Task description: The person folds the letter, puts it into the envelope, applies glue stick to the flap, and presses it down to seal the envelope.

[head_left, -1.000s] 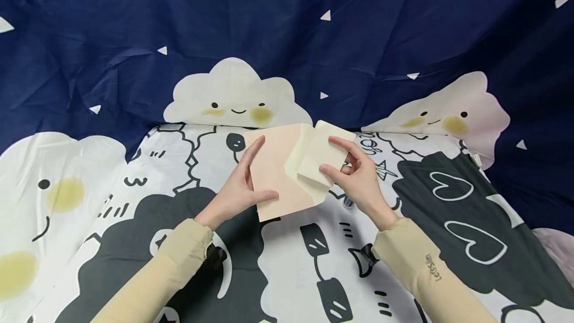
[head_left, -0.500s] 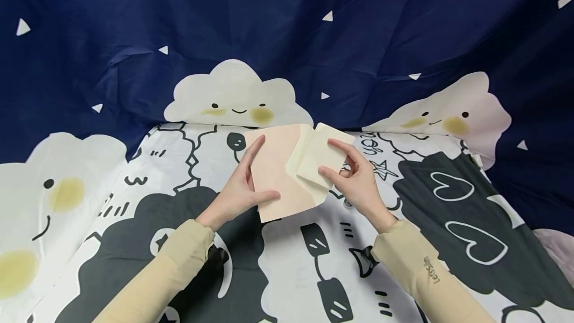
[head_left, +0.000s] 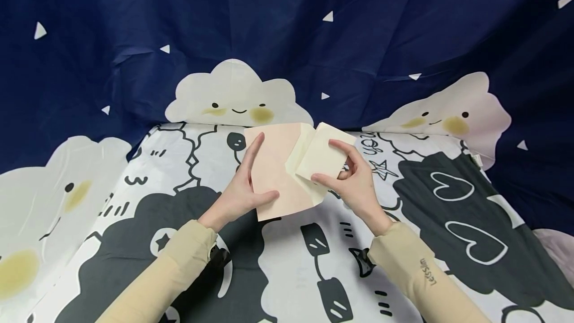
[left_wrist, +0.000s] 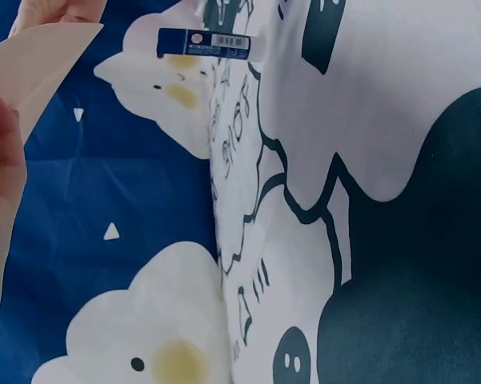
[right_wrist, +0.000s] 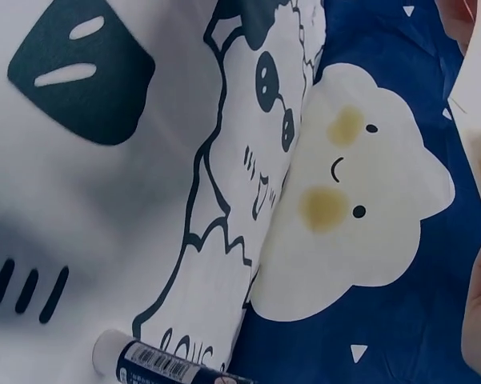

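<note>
Aloft over a cartoon-print cloth (head_left: 291,278), the left hand (head_left: 237,193) grips pink paper (head_left: 276,171) by its left side, while the right hand (head_left: 358,183) pinches a cream square (head_left: 324,152) overlapping the paper's cream end (head_left: 305,140).

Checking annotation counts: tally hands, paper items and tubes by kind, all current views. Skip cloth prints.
Hands: 2 (left hand, right hand)
Paper items: 2 (pink envelope, cream card)
Tubes: 1 (blue-and-white tube, apparently the same in both wrist views)
Total: 5
</note>
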A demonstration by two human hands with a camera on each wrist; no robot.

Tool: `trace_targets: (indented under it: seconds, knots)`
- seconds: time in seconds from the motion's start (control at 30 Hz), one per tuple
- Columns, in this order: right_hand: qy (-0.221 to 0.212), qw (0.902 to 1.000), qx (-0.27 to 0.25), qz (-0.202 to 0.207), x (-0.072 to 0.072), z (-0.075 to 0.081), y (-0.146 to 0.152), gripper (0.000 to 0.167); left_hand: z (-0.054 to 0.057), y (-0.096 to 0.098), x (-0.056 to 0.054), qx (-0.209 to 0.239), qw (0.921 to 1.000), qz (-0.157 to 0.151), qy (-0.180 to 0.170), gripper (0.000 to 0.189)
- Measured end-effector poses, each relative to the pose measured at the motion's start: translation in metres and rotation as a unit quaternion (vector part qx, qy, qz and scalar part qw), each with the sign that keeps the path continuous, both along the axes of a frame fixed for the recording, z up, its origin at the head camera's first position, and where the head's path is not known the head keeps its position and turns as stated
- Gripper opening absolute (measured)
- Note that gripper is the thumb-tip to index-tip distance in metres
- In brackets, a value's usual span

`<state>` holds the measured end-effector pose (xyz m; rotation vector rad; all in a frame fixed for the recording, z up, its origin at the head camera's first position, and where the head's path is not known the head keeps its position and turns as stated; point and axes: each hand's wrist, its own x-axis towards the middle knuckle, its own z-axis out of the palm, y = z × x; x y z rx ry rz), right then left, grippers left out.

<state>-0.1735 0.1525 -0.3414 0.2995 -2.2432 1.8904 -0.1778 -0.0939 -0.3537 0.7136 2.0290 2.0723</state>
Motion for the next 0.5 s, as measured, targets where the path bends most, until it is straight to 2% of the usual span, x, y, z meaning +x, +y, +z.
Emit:
trace_targets:
  seconds: [0.23,0.5]
  knots:
    - [-0.019,0.9998,-0.002,0.003,0.0015,-0.0011,-0.0032,0.081,0.0012,0.0014,0.0021,0.011,0.9999,0.002,-0.004,0.114]
    - [-0.004,0.9993,0.035,-0.008,0.0026,-0.0036,-0.0068,0.078,0.0010,0.0031,0.0036,0.025,0.9996,-0.003,-0.011,0.114]
